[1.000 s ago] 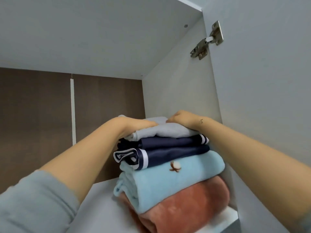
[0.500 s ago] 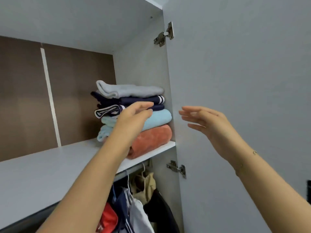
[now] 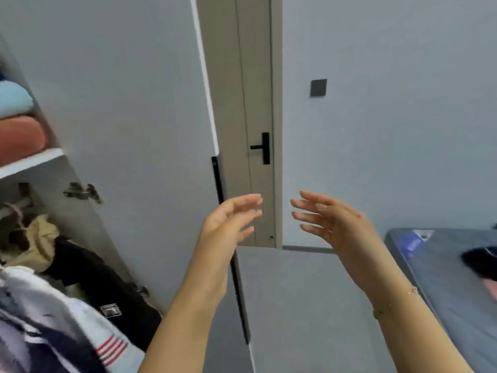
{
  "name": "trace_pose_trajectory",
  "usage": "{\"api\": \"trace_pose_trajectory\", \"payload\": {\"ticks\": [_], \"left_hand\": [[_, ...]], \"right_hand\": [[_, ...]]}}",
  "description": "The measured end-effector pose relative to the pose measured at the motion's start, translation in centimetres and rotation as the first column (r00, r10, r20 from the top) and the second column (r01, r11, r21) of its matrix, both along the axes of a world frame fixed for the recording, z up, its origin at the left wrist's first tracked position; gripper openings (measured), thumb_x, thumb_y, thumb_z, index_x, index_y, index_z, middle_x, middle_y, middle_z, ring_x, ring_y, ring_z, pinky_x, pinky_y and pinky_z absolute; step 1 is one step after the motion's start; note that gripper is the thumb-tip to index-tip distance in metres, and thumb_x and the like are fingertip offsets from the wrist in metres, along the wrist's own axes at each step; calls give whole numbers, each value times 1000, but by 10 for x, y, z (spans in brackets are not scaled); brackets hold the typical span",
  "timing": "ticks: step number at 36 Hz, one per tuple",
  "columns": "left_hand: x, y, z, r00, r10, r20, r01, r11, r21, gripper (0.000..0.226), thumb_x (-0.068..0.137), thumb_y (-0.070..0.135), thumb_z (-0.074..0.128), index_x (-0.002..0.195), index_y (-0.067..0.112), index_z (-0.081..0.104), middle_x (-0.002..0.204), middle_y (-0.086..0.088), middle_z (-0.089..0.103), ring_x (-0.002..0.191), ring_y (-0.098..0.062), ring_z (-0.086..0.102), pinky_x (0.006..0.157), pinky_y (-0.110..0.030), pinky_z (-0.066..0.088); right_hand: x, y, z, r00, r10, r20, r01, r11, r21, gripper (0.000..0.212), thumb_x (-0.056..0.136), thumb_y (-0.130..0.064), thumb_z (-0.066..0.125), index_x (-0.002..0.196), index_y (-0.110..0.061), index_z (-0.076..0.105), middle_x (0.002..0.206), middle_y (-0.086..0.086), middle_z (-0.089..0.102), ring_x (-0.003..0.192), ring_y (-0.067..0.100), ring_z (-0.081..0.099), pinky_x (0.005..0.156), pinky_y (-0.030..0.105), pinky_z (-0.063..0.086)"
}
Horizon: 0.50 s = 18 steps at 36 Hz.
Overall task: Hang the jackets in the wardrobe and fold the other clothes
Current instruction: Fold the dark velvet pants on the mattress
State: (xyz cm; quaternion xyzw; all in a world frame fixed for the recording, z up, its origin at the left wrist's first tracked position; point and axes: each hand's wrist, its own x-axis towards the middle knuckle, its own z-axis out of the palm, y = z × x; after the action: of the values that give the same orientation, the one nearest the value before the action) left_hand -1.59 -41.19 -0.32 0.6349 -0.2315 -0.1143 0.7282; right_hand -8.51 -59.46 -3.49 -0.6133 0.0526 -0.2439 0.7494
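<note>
While both hands hang empty in front of the person, the left hand (image 3: 228, 224) and right hand (image 3: 333, 222) face each other with fingers loosely spread, grasping nothing. Nearest, below and to the left of the left hand, hang the jackets (image 3: 67, 319) already in the wardrobe: a white-and-navy one with red stripes, a black one (image 3: 88, 273) behind it, a tan one (image 3: 37, 243) further in. Down to the right of the right hand, on the grey bed (image 3: 443, 278), a dark garment (image 3: 481, 258) lies at the frame's edge, well apart from both hands; it is blurred and I cannot tell whether it is a jacket. It looks soft and limp, probably light, so it should be gathered by the collar or shoulders rather than pinched at one corner, lest it trail. Further off, up and left of the left hand, folded clothes lie stacked on the shelf (image 3: 29, 162): a pale blue piece (image 3: 13, 100) upon a coral one (image 3: 21, 135). Straight beyond the hands stands the room door (image 3: 242, 103).
</note>
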Motion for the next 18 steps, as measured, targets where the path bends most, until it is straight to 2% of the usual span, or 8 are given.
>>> {"api": "trace_pose_trajectory", "payload": {"ticks": [2,5,13,18], "left_hand": [[-19,-47,-19,995,-78,-62,74,995,-62,24,93,5,52,104,17,71,110,4,73,106,-11,67,93,-28,50],[-48,-123,-41,961,-232,-150,220,971,-94,24,92,4,52,106,14,69,112,2,72,105,-12,67,92,-27,51],[-132,-328,-91,781,-575,-245,574,815,-83,28,91,2,51,99,21,71,107,2,74,100,-13,70,74,-18,53],[-182,-440,-129,694,-639,-332,669,743,-31,27,91,5,55,106,20,70,110,2,73,104,-15,68,85,-28,48]], "right_hand": [[-34,-40,-16,995,-96,-34,97,995,30,32,98,-7,42,111,-15,69,111,6,73,104,23,69,89,35,53],[-85,-98,-35,970,-237,-62,240,970,48,32,98,-7,42,109,-17,70,111,7,73,102,21,69,81,25,57],[-215,-254,-83,842,-516,-158,533,841,93,27,96,-7,47,109,-16,69,107,5,74,97,19,71,75,22,57],[-286,-339,-123,753,-601,-267,642,761,95,29,97,-10,44,114,-16,67,110,2,73,102,19,70,80,22,56]]}}
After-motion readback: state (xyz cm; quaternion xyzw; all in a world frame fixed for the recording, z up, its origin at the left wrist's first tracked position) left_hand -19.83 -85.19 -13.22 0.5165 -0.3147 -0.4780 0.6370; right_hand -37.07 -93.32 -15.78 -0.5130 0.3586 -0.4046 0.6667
